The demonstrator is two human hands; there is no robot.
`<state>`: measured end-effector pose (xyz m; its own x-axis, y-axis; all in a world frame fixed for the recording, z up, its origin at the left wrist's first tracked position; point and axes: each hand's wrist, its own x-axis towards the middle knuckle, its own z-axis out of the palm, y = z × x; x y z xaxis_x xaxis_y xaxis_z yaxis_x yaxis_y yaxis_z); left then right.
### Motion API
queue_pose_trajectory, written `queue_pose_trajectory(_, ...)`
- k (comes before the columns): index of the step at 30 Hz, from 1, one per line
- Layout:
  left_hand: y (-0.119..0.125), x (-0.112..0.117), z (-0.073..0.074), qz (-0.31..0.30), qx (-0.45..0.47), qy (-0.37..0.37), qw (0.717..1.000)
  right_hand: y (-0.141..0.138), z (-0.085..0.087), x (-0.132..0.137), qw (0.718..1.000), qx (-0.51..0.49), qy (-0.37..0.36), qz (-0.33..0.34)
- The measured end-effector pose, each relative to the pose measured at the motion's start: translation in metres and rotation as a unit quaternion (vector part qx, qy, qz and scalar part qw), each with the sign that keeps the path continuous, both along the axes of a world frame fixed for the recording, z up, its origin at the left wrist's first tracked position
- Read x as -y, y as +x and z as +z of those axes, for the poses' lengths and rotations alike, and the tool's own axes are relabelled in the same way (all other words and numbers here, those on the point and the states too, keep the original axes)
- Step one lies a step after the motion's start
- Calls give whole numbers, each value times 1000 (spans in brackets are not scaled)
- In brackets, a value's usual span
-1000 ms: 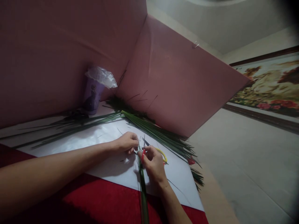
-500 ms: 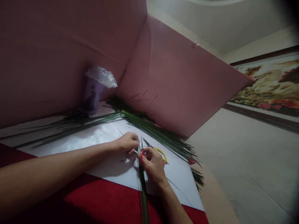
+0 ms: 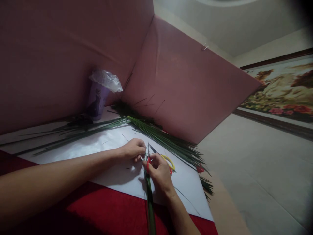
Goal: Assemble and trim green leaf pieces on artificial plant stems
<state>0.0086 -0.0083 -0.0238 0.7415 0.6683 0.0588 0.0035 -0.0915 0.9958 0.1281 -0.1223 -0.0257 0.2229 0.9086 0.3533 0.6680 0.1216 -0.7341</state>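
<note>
My left hand [image 3: 133,149] is closed, pinching the top of a long green leaf strip [image 3: 149,202] that runs down toward me over the white sheet [image 3: 117,176]. My right hand [image 3: 160,173] is closed too, its fingers pressed on the same strip just right of the left hand. Small scissors with a red and a yellow handle loop [image 3: 168,160] lie under and beside the right hand, blades pointing up-left. Whether the right hand grips the scissors or only the leaf is unclear.
A fan of long green leaf strips [image 3: 168,142] lies along the pink board wall [image 3: 183,88]. More leaves [image 3: 73,132] stretch left. A purple cup [image 3: 97,99] topped with crumpled plastic stands in the corner. Red cloth [image 3: 97,212] covers the near table; the table edge falls off at right.
The right hand has shifted slightly up-left along the strip. The left hand stays put, still pinching.
</note>
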Motion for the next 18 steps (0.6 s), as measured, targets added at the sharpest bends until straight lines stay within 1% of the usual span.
queue_pose_trajectory(3,0,0,0,0,2,1,1000,0,0,0,1000,23,-12,-4)
queue_pose_trajectory(5,0,0,1,0,-2,2,1000,1,-1,-1,1000,21,-16,0)
queue_pose_trajectory(8,-1,1,2,-2,-8,-3,1000,3,-3,-2,1000,-17,-3,1)
queue_pose_trajectory(11,0,1,1,-6,-8,-7,1000,4,-4,-3,998,-56,22,-18)
queue_pose_trajectory(13,-1,2,1,-11,-5,-8,1000,6,-4,-4,998,-48,31,-37)
queue_pose_trajectory(16,-1,2,0,-9,-10,-10,1000,9,-5,-5,997,-10,38,-68)
queue_pose_trajectory(18,-1,1,-1,-4,-16,-10,1000,12,-6,-6,996,1,46,-78)
